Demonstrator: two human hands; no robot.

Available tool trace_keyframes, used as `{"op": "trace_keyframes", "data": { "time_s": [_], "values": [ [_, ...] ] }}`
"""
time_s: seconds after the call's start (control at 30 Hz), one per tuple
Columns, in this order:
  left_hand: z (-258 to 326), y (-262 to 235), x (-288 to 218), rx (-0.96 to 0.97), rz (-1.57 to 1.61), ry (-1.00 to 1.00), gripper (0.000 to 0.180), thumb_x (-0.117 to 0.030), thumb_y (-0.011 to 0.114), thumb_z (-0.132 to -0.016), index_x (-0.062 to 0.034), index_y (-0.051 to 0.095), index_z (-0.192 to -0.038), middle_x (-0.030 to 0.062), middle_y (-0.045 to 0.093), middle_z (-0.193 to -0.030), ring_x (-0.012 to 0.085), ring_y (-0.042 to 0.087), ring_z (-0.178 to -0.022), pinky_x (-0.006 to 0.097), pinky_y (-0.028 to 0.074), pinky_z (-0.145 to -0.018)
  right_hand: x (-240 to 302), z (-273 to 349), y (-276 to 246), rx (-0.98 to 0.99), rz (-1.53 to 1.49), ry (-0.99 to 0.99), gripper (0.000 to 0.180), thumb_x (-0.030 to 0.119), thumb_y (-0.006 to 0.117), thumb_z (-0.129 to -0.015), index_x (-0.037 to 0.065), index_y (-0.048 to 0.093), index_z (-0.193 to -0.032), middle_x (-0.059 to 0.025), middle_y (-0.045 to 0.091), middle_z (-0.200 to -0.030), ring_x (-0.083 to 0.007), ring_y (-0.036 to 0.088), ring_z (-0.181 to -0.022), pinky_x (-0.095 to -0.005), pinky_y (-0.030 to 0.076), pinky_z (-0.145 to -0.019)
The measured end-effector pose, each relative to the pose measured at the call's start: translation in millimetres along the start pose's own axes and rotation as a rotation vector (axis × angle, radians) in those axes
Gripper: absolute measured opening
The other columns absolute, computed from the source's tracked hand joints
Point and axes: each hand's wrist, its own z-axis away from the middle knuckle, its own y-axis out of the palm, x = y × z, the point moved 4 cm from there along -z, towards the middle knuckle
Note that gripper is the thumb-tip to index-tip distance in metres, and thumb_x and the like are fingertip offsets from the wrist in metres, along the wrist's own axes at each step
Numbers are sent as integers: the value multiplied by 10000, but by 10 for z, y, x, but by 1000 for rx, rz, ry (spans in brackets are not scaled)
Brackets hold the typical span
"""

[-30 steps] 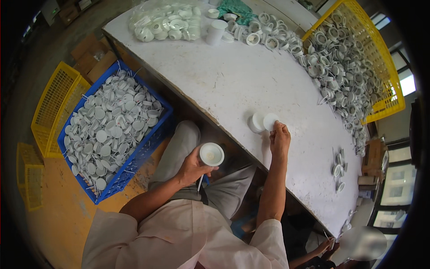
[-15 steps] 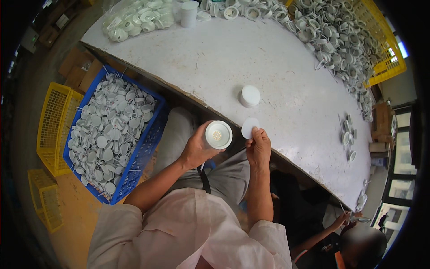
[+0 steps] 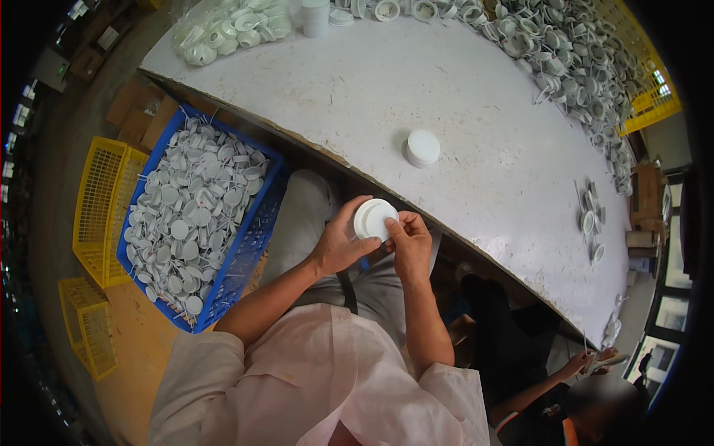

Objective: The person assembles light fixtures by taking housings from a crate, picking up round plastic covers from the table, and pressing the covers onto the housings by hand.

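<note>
My left hand [image 3: 341, 239] grips a round white plastic housing [image 3: 372, 218] over my lap, just below the table's near edge. My right hand [image 3: 409, 236] presses a thin white disc onto the face of that housing with thumb and fingers. The disc itself is hard to tell apart from the housing. One more round white housing [image 3: 422, 147] lies alone on the white table [image 3: 476, 104], a short way above my hands.
A blue crate [image 3: 260, 223] full of white discs with wires stands at my left. Yellow crates [image 3: 97, 208] sit on the floor beyond it. Piles of white parts [image 3: 573, 67] cover the table's far right side; a bag of parts [image 3: 230, 30] lies far left. Another person [image 3: 587, 401] sits lower right.
My right hand left the table with a thin white disc and came to the housing in my left hand. Both hands now meet over my lap. One housing stays on the table.
</note>
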Motion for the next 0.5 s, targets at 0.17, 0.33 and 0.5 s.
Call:
{"op": "trace_keyframes", "data": {
  "time_s": [0.17, 0.33, 0.5],
  "values": [
    [-4, 7, -16, -43, -51, -24, 675, -157, 676, -835, 8, 306, -1375, 132, 517, -1224, 185, 516, -1130, 311, 438, -953, -49, -16, 59, 24, 27, -26, 198, 70, 723, -792, 67, 545, -878, 37, 534, -677, -27, 490, -521, -167, 385, -432],
    [3, -8, -3, -69, -78, 6, 603, -126, 631, -867, -7, 321, -1371, 117, 543, -1175, 156, 547, -1045, 274, 475, -862, -53, -16, 91, 37, 54, -50, 224, 89, 736, -796, 79, 536, -895, 39, 542, -684, -23, 506, -540, -159, 398, -430],
    [29, -19, -38, -106, -105, -48, 558, -128, 612, -885, -30, 346, -1365, 85, 582, -1059, 96, 553, -830, 225, 475, -642, -78, -24, 102, 57, 53, -25, 232, 83, 730, -799, 78, 529, -916, 33, 555, -711, -29, 539, -580, -156, 432, -446]
  ]
}}
